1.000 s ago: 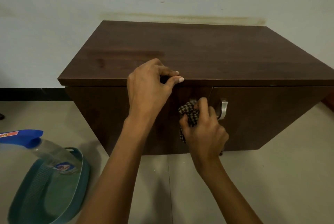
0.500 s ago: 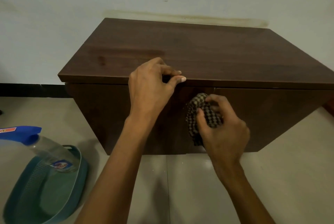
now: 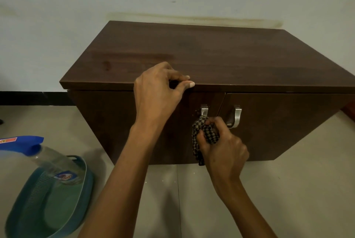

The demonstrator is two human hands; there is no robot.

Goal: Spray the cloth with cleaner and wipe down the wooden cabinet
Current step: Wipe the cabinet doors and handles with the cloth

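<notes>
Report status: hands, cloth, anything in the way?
Left hand grips cabinet top edge. Right hand presses checked cloth on door front, below left handle. Right handle close beside; spray bottle parked in tray, far left.

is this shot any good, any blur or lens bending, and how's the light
Head view: dim, flat light, only a soft sheen on the cabinet; the wide-angle lens tapers its front toward the floor; spray bottle and teal basket at lower left are smeared; right hand and checked cloth look fairly sharp.
</notes>
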